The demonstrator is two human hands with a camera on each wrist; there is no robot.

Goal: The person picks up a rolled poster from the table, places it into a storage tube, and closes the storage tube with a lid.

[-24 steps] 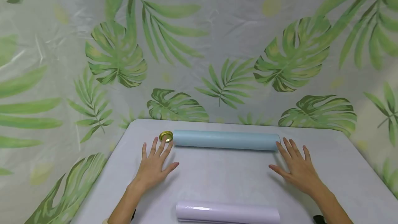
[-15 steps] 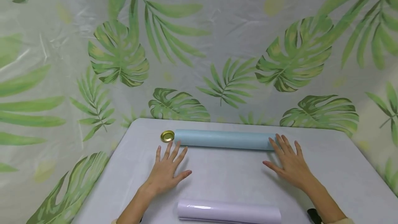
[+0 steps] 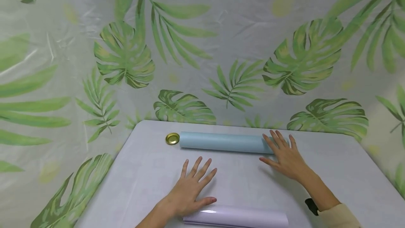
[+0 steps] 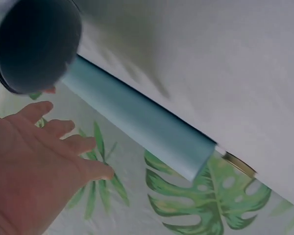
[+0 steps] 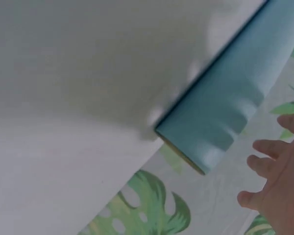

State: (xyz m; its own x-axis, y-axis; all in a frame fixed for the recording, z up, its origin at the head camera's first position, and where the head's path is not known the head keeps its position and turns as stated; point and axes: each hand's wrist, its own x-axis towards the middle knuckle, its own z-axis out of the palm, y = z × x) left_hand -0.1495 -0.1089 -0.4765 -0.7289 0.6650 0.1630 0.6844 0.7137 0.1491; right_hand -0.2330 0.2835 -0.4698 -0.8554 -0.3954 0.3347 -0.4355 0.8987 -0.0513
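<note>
A light blue roll (image 3: 221, 141) lies lengthwise near the table's far edge. Over its right end my right hand (image 3: 284, 156) spreads its fingers, overlapping the roll in the head view. In the right wrist view, finger shadows fall across the blue roll (image 5: 215, 107) beside the hand (image 5: 284, 181). My left hand (image 3: 190, 192), fingers splayed, hovers between the rolls, its lower part close over the left end of a glossy lilac roll (image 3: 240, 216). The left wrist view shows a dark hollow round end (image 4: 39, 46) beyond the hand (image 4: 44, 161). Neither hand grips anything.
A shallow gold-coloured round lid (image 3: 172, 138) sits right by the blue roll's left end. The white table (image 3: 126, 185) has rounded far corners and meets a leaf-patterned sheet (image 3: 240, 27) hanging behind. A black wrist device (image 3: 311, 207) shows under the right forearm.
My left hand has moved right and back from beside the gold lid toward the lilac roll. My right hand has shifted left, over the blue roll's right end. Both rolls stay put.
</note>
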